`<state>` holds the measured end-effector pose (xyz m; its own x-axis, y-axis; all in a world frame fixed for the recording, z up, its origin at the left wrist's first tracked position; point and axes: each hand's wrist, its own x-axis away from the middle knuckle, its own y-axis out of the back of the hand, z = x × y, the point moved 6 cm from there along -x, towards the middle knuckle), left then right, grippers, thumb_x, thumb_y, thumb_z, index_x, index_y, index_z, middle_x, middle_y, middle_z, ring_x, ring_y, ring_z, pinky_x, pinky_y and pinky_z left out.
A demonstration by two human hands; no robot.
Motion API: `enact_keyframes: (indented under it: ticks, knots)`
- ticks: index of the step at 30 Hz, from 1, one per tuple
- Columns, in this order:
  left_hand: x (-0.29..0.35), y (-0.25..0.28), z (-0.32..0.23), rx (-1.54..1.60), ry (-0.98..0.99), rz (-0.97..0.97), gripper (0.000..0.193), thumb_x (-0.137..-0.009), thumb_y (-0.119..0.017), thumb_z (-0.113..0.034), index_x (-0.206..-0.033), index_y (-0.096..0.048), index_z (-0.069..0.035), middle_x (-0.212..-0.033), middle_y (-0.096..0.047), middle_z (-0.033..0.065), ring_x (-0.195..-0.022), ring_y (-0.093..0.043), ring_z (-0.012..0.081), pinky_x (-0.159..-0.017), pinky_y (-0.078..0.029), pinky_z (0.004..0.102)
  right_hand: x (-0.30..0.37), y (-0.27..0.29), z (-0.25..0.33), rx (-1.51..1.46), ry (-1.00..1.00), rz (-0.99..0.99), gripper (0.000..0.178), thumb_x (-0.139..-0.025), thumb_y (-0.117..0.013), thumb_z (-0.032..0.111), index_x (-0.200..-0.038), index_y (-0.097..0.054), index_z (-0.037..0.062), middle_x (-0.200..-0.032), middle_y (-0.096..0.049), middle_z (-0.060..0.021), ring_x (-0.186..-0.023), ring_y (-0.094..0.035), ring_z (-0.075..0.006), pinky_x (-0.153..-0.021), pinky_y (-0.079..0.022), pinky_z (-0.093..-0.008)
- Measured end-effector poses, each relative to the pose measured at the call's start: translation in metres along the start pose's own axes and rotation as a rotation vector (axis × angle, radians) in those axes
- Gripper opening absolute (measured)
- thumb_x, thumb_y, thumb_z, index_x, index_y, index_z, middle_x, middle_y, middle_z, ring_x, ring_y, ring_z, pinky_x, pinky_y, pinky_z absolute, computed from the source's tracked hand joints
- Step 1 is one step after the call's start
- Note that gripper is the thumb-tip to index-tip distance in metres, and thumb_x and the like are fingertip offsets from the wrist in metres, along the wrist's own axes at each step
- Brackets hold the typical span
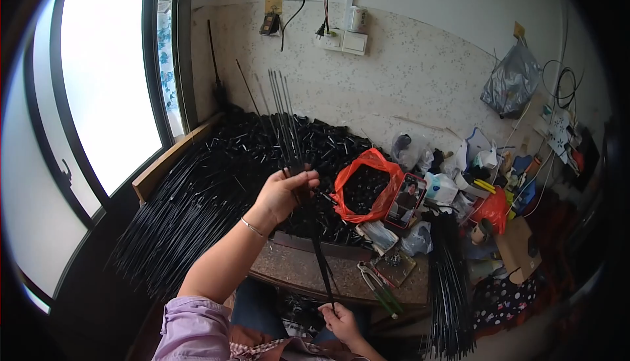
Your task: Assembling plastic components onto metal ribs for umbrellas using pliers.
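Observation:
A bundle of long thin black rods (317, 249) runs between my hands, slanting up and away from me. My left hand (289, 192) is closed round its middle, and the rods' grey upper ends fan out above the fist. Lower down, near the table's front edge, my right hand (342, 325) has its fingers closed on the bottom end of the bundle. Behind my left hand spreads a heap of short black tube-like pieces (321, 139). A large pile of similar black rods (177, 223) lies to the left of my forearm.
A red plastic bag (342, 179) holds small black pieces, with a phone (405, 200) propped beside it. Green-handled pliers (380, 289) lie on the brown tabletop (289, 266). Another rod bundle (449, 282) hangs over the right edge. Clutter and a cardboard box (515, 246) stand farther right.

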<state>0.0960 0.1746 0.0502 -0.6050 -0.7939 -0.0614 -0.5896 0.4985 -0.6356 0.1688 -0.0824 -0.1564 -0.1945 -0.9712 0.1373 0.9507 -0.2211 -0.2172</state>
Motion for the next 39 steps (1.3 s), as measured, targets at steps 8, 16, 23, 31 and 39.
enact_keyframes:
  ticks: [8, 16, 23, 31, 39]
  knots:
    - [-0.012, 0.058, -0.139, -0.016, -0.429, -0.234, 0.017, -0.088, -0.05, -0.008, -0.103, -0.054, 0.0, -0.075, -0.053, 0.0013, -0.066, -0.051, 0.0127, -0.065, -0.046, 0.0282, 0.031, 0.032, -0.032, 0.297, 0.058, -0.195, 0.023, -0.092, -0.048, 0.022, -0.094, -0.057, 0.0003, -0.067, -0.051, 0.0004, -0.056, -0.046, -0.0065, -0.051, -0.038, -0.0213]
    - [0.044, 0.035, -0.118, -0.231, -0.391, -0.272, 0.021, -0.089, -0.049, -0.009, -0.108, -0.053, 0.0, -0.072, -0.054, 0.0018, -0.06, -0.051, 0.0108, -0.057, -0.044, 0.0239, -0.019, 0.036, 0.033, 0.445, 0.257, -0.437, 0.017, -0.089, -0.05, 0.014, -0.092, -0.06, 0.0009, -0.063, -0.055, -0.0014, -0.056, -0.049, -0.0088, -0.052, -0.039, -0.0241]
    - [0.079, -0.003, 0.015, -0.214, -0.036, -0.065, 0.037, -0.088, -0.049, -0.004, -0.124, -0.041, -0.001, -0.093, -0.062, 0.0108, -0.081, -0.061, 0.0161, -0.066, -0.047, 0.0258, -0.07, -0.011, 0.101, 0.065, 0.266, -0.257, 0.021, -0.091, -0.049, 0.012, -0.103, -0.059, -0.0015, -0.086, -0.061, -0.0042, -0.069, -0.055, -0.0064, -0.062, -0.043, -0.0194]
    - [0.051, -0.013, 0.072, -0.241, 0.096, 0.047, 0.025, -0.084, -0.058, -0.004, -0.108, -0.054, 0.004, -0.091, -0.063, 0.0114, -0.081, -0.062, 0.0185, -0.077, -0.051, 0.0287, -0.05, -0.013, 0.047, 0.445, 0.27, -0.133, 0.039, -0.091, -0.045, 0.007, -0.13, -0.04, 0.0036, -0.11, -0.06, -0.0129, -0.101, -0.057, -0.015, -0.086, -0.043, -0.0283]
    - [0.121, -0.025, 0.125, -0.92, -0.583, 0.928, 0.025, -0.078, -0.063, -0.007, -0.102, -0.063, -0.007, -0.082, -0.064, 0.0104, -0.073, -0.063, 0.0218, -0.068, -0.05, 0.0292, -0.067, 0.012, 0.037, -0.742, -0.373, 0.188, 0.062, -0.091, -0.024, 0.053, -0.113, -0.051, 0.0014, -0.116, -0.054, -0.0164, -0.101, -0.056, -0.0282, -0.092, -0.042, -0.0423]
